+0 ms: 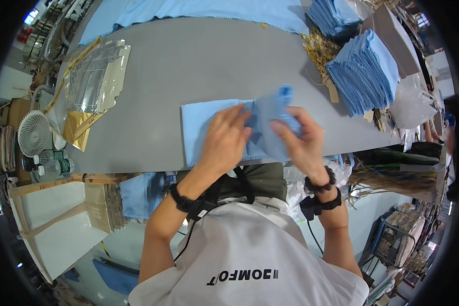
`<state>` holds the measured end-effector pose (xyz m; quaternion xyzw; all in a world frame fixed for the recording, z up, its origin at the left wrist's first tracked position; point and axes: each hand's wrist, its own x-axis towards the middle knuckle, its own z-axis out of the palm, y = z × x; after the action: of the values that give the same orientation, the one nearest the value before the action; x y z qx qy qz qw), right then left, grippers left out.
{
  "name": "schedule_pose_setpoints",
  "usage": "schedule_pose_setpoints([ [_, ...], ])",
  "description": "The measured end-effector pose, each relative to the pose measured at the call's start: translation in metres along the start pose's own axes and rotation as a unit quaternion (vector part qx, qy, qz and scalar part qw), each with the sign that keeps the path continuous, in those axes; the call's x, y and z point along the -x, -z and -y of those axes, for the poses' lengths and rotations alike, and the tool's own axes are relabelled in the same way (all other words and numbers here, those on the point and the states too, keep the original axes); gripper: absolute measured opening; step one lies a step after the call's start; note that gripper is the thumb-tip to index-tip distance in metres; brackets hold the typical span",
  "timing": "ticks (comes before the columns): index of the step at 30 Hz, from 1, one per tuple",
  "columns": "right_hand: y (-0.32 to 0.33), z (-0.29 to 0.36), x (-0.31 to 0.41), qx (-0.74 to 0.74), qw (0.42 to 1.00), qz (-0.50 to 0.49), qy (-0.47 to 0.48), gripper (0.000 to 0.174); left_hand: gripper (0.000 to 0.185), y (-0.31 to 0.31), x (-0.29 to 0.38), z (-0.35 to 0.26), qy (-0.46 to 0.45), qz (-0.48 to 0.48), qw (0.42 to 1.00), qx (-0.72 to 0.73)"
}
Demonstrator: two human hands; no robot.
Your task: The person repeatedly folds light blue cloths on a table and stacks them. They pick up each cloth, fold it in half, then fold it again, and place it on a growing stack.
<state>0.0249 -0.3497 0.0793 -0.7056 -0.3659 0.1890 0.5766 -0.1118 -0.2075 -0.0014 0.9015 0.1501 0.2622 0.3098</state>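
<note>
A light blue cloth (199,122) with a stitched edge lies partly folded on the grey table, close to its front edge. My left hand (227,134) rests flat on the cloth, fingers stretched out over the middle. The right end of the cloth is raised off the table, and my right hand (302,134) grips it between thumb and fingers. That raised end curves over, and the layers beneath it are partly hidden by my hands.
Stacks of folded blue cloths (363,72) stand at the right beside dried yellow flowers (319,49). A larger blue cloth (214,9) spreads along the far side. Clear plastic packaging (93,78), a white fan (33,133) and water bottles (56,167) are at the left.
</note>
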Motion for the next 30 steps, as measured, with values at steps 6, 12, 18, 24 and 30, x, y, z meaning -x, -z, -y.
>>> schedule_pose_setpoints([
  [6,-0.063,0.000,0.009,-0.078,0.956,0.281,-0.045,0.045,0.051,0.071,0.035,0.040,0.355,0.022,0.926,0.125],
  [12,-0.056,-0.052,-0.004,0.217,0.976,-0.008,0.031,0.050,0.047,0.050,0.043,0.059,0.243,-0.121,0.962,0.014],
  [18,-0.067,-0.079,-0.002,0.322,0.946,0.007,0.034,0.039,0.037,0.060,0.050,0.063,0.205,-0.107,0.954,-0.190],
  [24,-0.047,-0.078,-0.009,0.082,0.988,-0.032,-0.124,0.035,0.033,0.048,0.022,0.056,0.272,-0.040,0.959,-0.074],
  [30,0.072,-0.082,0.004,0.022,0.971,-0.153,-0.180,0.044,0.032,-0.030,-0.056,-0.002,0.221,0.032,0.967,0.122],
])
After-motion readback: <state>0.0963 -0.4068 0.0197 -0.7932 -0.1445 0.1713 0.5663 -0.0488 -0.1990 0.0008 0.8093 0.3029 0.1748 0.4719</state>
